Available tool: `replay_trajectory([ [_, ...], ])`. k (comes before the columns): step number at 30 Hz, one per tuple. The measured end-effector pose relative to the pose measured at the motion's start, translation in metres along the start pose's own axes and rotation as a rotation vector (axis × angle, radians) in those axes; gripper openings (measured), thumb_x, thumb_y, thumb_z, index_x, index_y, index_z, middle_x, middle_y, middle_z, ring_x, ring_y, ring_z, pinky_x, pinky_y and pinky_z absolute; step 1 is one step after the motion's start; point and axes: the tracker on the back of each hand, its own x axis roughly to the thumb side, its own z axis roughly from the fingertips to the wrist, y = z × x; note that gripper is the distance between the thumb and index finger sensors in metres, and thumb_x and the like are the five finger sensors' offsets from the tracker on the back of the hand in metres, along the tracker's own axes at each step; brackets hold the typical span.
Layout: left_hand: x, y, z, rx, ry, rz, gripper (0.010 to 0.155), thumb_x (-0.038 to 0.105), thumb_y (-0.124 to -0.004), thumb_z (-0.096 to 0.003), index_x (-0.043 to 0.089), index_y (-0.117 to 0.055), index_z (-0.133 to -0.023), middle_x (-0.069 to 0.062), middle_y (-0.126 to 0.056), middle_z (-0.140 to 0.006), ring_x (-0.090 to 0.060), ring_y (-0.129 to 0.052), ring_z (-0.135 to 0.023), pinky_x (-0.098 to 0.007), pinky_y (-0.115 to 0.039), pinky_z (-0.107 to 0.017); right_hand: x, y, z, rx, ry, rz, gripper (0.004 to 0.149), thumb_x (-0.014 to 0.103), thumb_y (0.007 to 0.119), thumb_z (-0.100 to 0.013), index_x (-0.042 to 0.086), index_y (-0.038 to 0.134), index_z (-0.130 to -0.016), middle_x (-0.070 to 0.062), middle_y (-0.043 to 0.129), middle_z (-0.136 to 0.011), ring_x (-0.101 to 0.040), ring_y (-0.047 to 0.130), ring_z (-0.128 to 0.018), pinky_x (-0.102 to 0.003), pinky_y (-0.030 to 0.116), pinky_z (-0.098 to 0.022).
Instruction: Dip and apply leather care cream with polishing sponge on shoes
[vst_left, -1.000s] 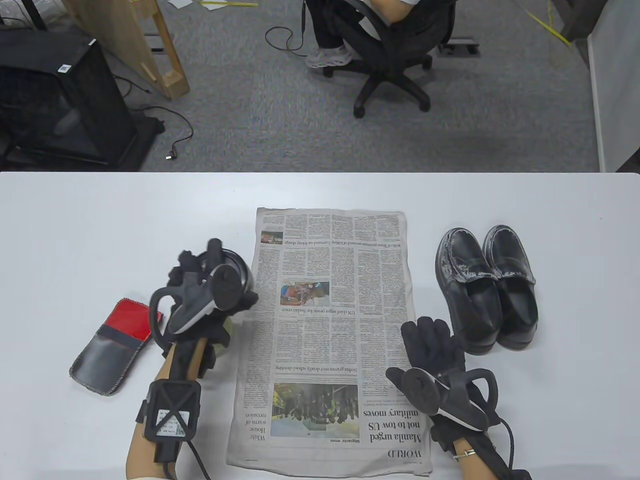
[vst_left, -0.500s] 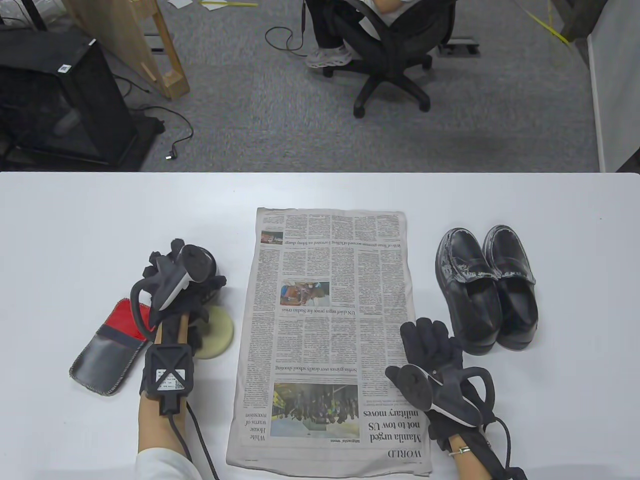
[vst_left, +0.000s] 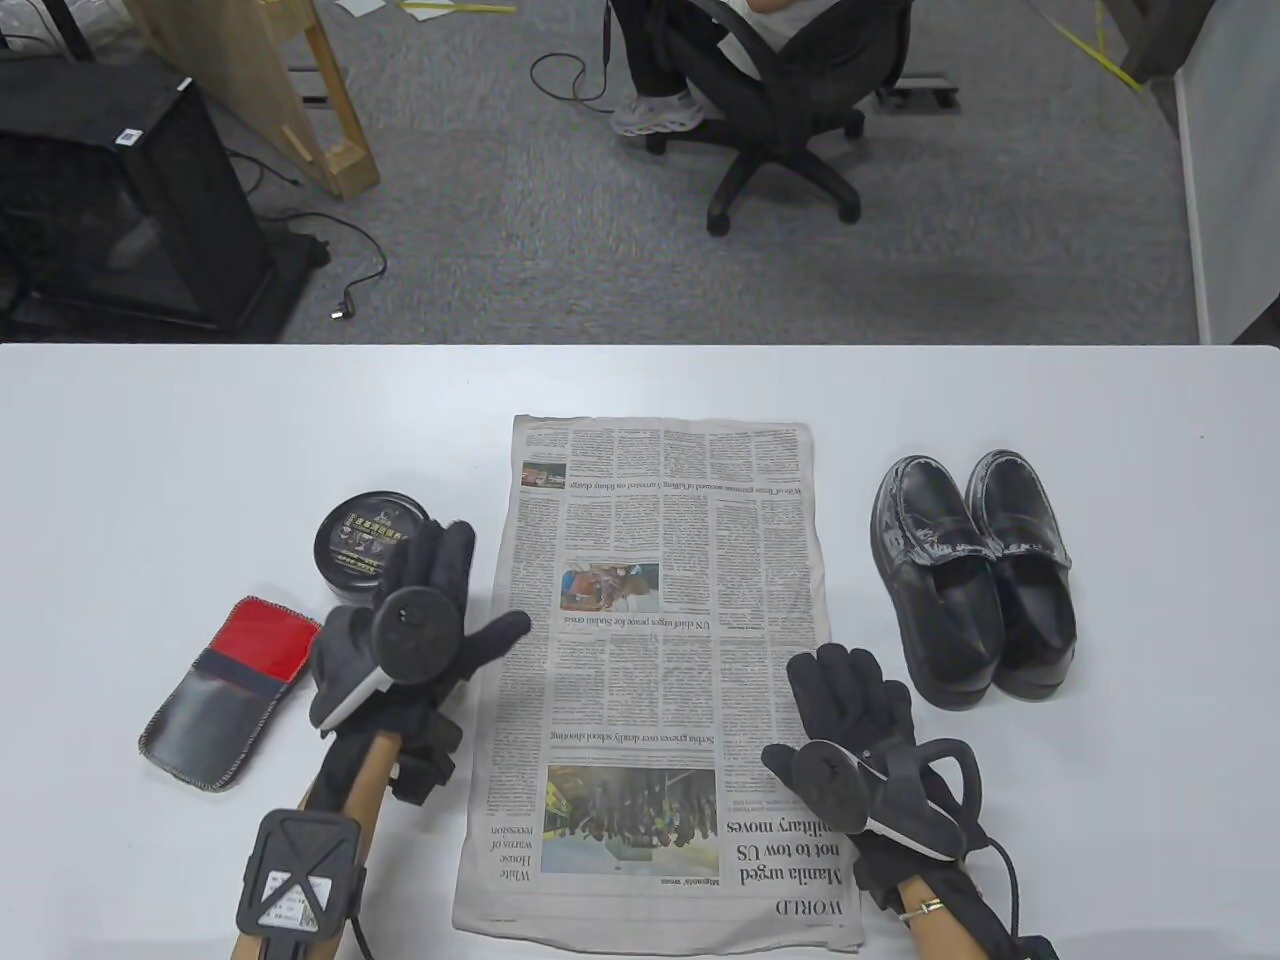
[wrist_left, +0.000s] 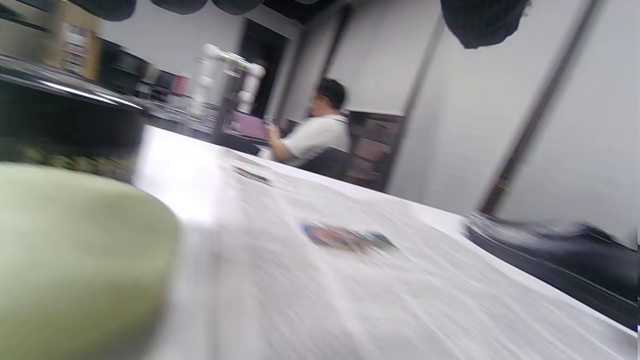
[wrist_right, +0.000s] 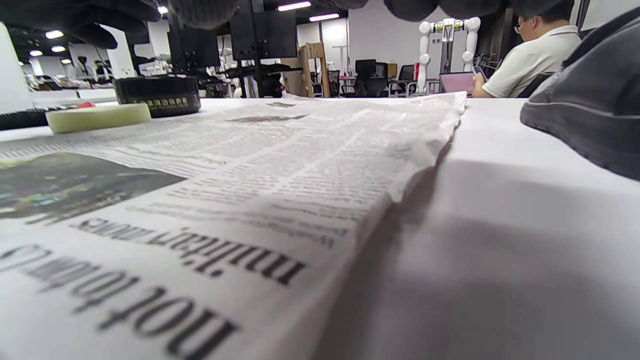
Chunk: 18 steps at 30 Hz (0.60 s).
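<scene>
Left hand (vst_left: 420, 620) spread wide over sponge (wrist_right: 97, 116); right hand (vst_left: 850, 720) flat, empty. Risk: lidded tin (vst_left: 370, 540) blocks dipping.

White table (vst_left: 150, 430) carrying shoe-care items.
On it: newspaper (vst_left: 660, 640) spread at centre; black shoes (vst_left: 975, 575) paired to its right; cream tin (vst_left: 365, 540), pale sponge (wrist_right: 97, 116) and red-and-black pouch (vst_left: 225, 690) to its left.

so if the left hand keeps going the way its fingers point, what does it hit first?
Probably the cream tin. In the table view the left hand is open, fingers pointing up and slightly right, tips right at the tin's near right edge. Height is unclear, so it may graze or pass over it.
</scene>
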Motion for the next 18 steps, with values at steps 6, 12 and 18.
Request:
replay_trajectory([
  [6, 0.046, -0.039, 0.029, -0.123, -0.176, -0.037, 0.097, 0.067, -0.063, -0.0528, 0.012, -0.022, -0.122, -0.027, -0.027, -0.128, -0.055, -0.032, -0.113, -0.073, -0.042, -0.076, 0.002, 0.002, 0.001, 0.013, -0.042, -0.042, 0.085, 0.06, 0.05, -0.055, 0.009, 0.026, -0.119, -0.027, 0.031, -0.121, -0.057, 0.037, -0.107, -0.068, 0.046, -0.072],
  [12, 0.051, -0.063, 0.038, -0.218, -0.23, -0.076, 0.096, 0.066, -0.063, -0.0528, 0.011, -0.024, -0.121, -0.026, -0.03, -0.127, -0.055, -0.034, -0.111, -0.073, -0.042, -0.075, 0.0, 0.005, 0.0, 0.036, -0.042, -0.045, 0.085, 0.061, 0.05, -0.055, 0.011, 0.023, -0.119, -0.025, 0.028, -0.122, -0.058, 0.032, -0.108, -0.069, 0.044, -0.072],
  [18, 0.052, -0.07, 0.039, -0.256, -0.247, -0.11, 0.095, 0.065, -0.063, -0.0531, 0.01, -0.025, -0.121, -0.026, -0.031, -0.127, -0.055, -0.034, -0.111, -0.073, -0.042, -0.074, 0.001, 0.013, -0.003, 0.079, -0.039, -0.025, 0.085, 0.061, 0.05, -0.055, 0.012, 0.023, -0.119, -0.025, 0.027, -0.122, -0.059, 0.031, -0.108, -0.07, 0.044, -0.072],
])
